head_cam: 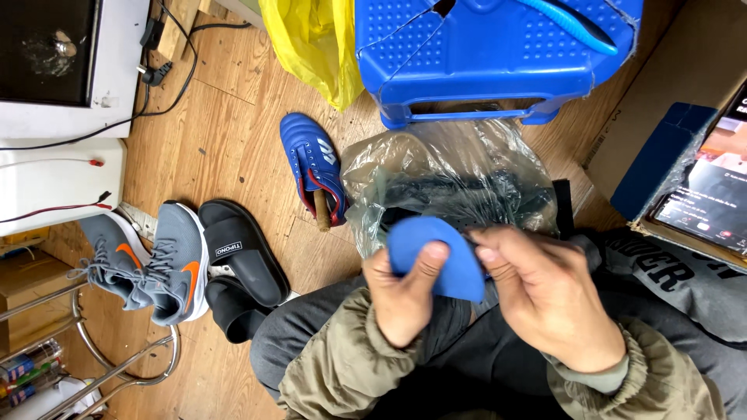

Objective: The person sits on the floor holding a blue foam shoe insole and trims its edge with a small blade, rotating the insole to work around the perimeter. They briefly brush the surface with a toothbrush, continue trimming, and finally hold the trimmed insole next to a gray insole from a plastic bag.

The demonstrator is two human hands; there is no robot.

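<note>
Hands low in the frame, over the lap. Left hand (401,292) at 6 o'clock, pinching a blue rounded pad (436,253), thumb pressed on its face. Right hand (545,299) at 5 o'clock, fingertips closed on the pad's right edge. Pad held just in front of a clear plastic bag (443,183) of dark things. Blue plastic stool (498,54) at 12 o'clock. Blue shoe (313,167) at 10 o'clock on the wooden floor (226,132); grey sneakers (152,260) and black slides (241,264) at 9 o'clock.
</note>
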